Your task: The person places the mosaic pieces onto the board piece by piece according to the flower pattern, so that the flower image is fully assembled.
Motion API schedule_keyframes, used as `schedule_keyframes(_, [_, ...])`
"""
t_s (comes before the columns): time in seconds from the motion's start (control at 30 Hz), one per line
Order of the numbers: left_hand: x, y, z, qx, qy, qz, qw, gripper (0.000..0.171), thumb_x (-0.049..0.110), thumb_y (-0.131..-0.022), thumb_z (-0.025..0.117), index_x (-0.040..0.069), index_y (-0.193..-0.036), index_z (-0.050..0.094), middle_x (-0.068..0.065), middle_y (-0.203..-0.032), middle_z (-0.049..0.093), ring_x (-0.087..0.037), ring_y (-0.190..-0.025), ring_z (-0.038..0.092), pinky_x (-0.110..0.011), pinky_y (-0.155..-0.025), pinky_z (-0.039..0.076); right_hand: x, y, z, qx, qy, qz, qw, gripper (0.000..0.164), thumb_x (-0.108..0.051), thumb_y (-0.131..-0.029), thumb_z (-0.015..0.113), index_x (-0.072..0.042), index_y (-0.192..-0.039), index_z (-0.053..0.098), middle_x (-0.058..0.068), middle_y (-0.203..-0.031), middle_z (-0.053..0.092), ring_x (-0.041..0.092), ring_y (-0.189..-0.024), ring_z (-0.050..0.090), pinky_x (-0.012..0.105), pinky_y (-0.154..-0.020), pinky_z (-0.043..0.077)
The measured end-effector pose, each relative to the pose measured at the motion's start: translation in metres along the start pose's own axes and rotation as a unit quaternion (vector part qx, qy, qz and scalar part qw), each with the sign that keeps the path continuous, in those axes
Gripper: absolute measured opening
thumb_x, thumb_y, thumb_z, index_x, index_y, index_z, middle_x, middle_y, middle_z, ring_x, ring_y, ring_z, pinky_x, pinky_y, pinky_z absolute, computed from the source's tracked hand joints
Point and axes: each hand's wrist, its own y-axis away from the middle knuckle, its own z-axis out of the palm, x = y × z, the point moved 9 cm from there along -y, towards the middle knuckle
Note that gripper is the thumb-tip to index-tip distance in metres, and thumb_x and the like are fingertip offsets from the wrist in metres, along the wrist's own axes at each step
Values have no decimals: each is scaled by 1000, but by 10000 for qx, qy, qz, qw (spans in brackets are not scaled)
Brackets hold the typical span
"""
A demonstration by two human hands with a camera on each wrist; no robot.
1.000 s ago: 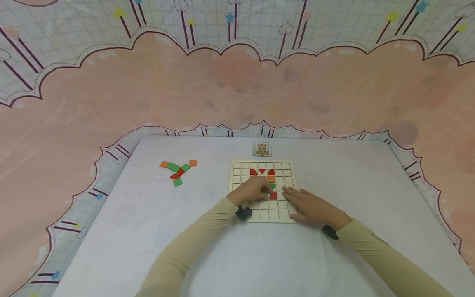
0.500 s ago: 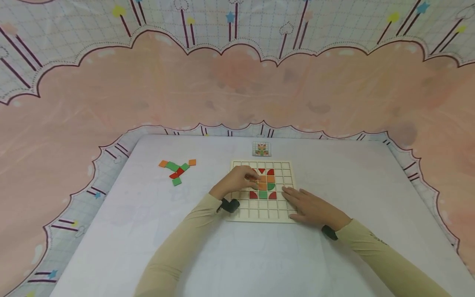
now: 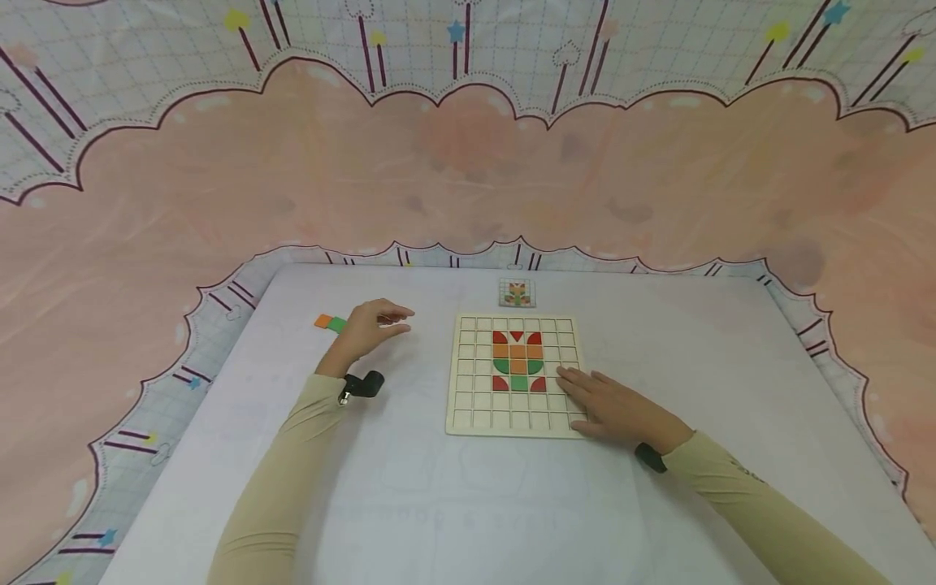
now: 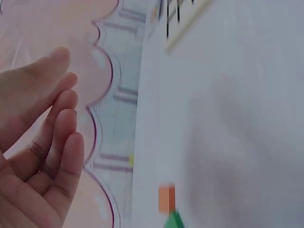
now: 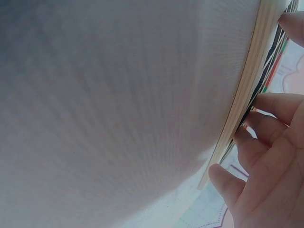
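My left hand hovers over the loose tiles at the table's left, fingers loosely bent and thumb apart, holding nothing. It hides most of them; an orange tile and part of a green tile show beside it. In the left wrist view, space separates thumb and fingertips. My right hand lies with outstretched fingers on the right edge of the pale gridded board; the right wrist view has its fingers against the board's edge. Red, orange and green tiles fill several cells mid-board.
A small pattern card lies behind the board, bearing a similar coloured figure on a grid. White cloth covers the table, and a patterned peach and white cloth hangs beyond its far edge.
My left hand has left the board's tile figure and moved left to the loose tiles, uncovering the figure with its full orange row. The right hand has stayed put.
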Motion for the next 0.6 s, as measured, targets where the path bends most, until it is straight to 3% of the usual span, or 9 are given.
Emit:
schedule_keyframes(0.27, [-48,19,-29,105,-297,-605,9977,33,12,-86,67,0,-116,65,-21,-111,63,-34,-101,59,-47,-91,48,1,-1,1,-85,-74,108,9999,71,-41,-91,57,-7,-147,29,8,-155,26,26,-143,26,48,-113,28])
schedule_keyframes(0.6, [-82,49,-33,-134,-590,-1043,9927,31,11,-81,72,-1,-110,67,-20,-103,65,-31,-93,59,-45,-84,49,6,-1,1,-26,21,233,9997,76,-43,-91,56,-2,-147,26,13,-154,27,27,-142,28,49,-113,29])
